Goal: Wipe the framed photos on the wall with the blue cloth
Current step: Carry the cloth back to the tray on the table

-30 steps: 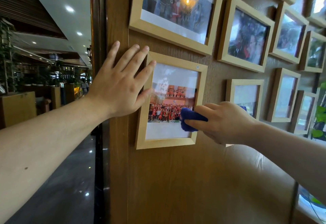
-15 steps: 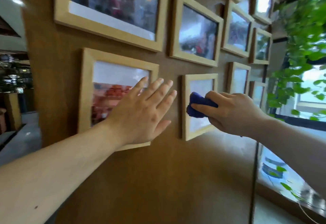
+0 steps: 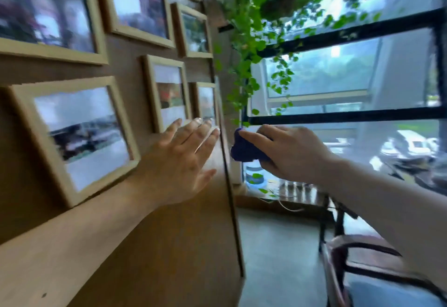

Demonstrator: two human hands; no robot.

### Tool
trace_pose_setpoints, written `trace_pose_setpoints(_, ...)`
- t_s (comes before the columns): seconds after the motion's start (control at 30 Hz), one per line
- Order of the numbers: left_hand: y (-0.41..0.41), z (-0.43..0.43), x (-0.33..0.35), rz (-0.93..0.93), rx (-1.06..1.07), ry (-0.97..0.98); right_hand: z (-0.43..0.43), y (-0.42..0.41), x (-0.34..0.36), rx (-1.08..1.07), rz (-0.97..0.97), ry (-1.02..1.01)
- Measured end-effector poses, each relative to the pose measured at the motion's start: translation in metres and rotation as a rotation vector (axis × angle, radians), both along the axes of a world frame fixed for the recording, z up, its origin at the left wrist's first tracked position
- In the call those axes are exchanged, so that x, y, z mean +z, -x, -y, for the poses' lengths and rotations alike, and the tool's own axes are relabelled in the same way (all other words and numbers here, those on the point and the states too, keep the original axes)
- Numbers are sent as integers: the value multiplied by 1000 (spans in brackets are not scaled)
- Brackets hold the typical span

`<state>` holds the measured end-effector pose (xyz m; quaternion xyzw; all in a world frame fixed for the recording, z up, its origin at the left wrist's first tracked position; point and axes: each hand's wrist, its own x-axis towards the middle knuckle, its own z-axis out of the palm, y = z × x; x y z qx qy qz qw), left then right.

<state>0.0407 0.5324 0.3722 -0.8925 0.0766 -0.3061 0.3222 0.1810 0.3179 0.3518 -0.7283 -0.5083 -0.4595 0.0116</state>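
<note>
Several light wooden framed photos hang on a brown wooden wall panel [image 3: 169, 234]. A large frame [image 3: 72, 137] hangs at lower left, a narrower frame [image 3: 167, 91] sits right of it, and a slim frame [image 3: 205, 101] hangs at the panel's right edge. My left hand [image 3: 179, 161] is spread flat, fingers apart, over the panel below the narrower frame. The bunched blue cloth [image 3: 244, 148] is gripped in my right hand [image 3: 287, 152], just past the panel's right edge and off the frames. The picture is blurred by motion.
Trailing green vines [image 3: 249, 41] hang beside the panel's edge. A window with black bars [image 3: 350, 115] fills the right. Below it stand a dark table [image 3: 302, 193] and a chair [image 3: 367, 270] with a blue seat at lower right.
The view has swung right along the wall. Both hands have moved right; the cloth has left the small frame's glass and now sits past the panel's edge.
</note>
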Motion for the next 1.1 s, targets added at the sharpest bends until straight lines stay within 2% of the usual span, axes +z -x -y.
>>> trace_pose_setpoints(0.2,-54,61,-43,-111,-246,116,86,-6,-47,-147,-198,-33)
trace_pose_setpoints(0.37,-90,104,-82,-245,-449,170,149,14,-84,-383,-317,39)
trace_pose_setpoints(0.47,-100,132,-103,-317,-575,173,182,44,-107,-524,-419,14)
trace_pose_setpoints(0.77,-84,235,-165,-485,-980,156,270,165,-182,-962,-626,-37)
trace_pose_setpoints(1.1,-50,371,-227,-655,-1188,72,365,256,-238,-1216,-743,-148)
